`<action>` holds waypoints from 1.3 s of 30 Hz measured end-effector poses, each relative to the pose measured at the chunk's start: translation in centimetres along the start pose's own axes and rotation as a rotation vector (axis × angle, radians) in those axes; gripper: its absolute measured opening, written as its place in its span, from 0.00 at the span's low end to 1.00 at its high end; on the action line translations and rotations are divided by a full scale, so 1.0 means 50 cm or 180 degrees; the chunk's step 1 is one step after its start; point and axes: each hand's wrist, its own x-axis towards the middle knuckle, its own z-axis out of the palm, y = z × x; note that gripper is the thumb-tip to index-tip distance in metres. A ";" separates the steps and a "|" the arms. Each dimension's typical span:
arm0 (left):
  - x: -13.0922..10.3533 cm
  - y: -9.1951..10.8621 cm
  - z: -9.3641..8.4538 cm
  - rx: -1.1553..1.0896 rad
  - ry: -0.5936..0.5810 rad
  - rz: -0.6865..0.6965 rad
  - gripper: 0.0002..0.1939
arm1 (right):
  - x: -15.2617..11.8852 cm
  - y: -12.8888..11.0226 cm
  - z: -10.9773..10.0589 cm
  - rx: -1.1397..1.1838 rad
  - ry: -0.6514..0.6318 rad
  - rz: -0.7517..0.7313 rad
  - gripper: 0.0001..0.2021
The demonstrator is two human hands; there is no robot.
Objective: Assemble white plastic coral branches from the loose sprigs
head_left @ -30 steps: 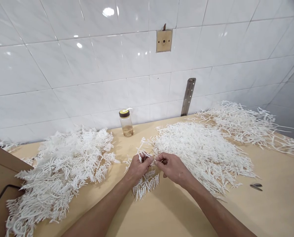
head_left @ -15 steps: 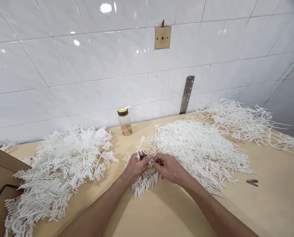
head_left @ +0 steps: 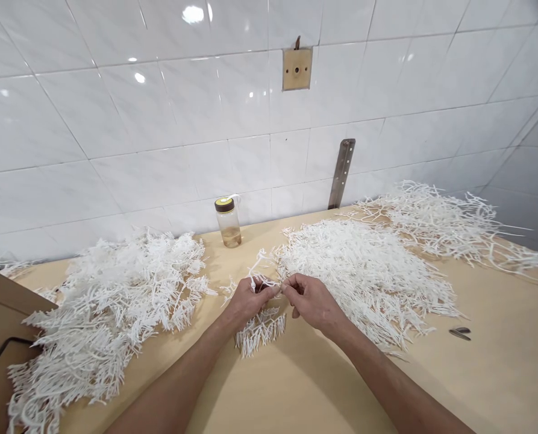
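Observation:
My left hand (head_left: 249,299) is closed on a white branched plastic stem (head_left: 259,259), whose thin twigs stick up past the thumb. Facing it, my right hand (head_left: 311,304) pinches at the stem's near end, thumb and forefinger almost meeting the left fingertips. The exact spot between the fingertips is partly hidden. Just below the hands, a small bunch of fringed white sprigs (head_left: 260,333) hangs or lies close to the table; I cannot tell which. Beside my right hand spreads a wide heap of white sprigs (head_left: 354,271).
A large white heap (head_left: 133,295) covers the table's left side, near a brown box (head_left: 6,337). Looser white stems (head_left: 444,223) lie at the back right. A bottle (head_left: 229,224) stands by the tiled wall. Small metal snips (head_left: 460,333) rest on the table (head_left: 490,374) at right.
The right hand's fingers have lifted slightly and straightened at the pinch. Below the hands, the small white bunch has shifted a little to the left and up. The heaps have not moved.

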 end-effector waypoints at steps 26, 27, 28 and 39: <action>-0.009 0.011 0.001 -0.0957 -0.0547 -0.0504 0.24 | -0.007 -0.026 -0.030 0.0189 -0.0015 -0.0161 0.12; -0.009 0.010 0.002 -0.0955 -0.0536 -0.0499 0.23 | -0.007 -0.026 -0.030 0.0199 -0.0034 -0.0162 0.12; -0.008 0.008 0.002 -0.0959 -0.0498 -0.0480 0.23 | -0.007 -0.025 -0.031 0.0204 -0.0045 -0.0154 0.12; 0.003 -0.015 -0.002 -0.1287 -0.0315 -0.0314 0.24 | -0.005 -0.002 -0.019 0.1013 -0.0548 0.0082 0.12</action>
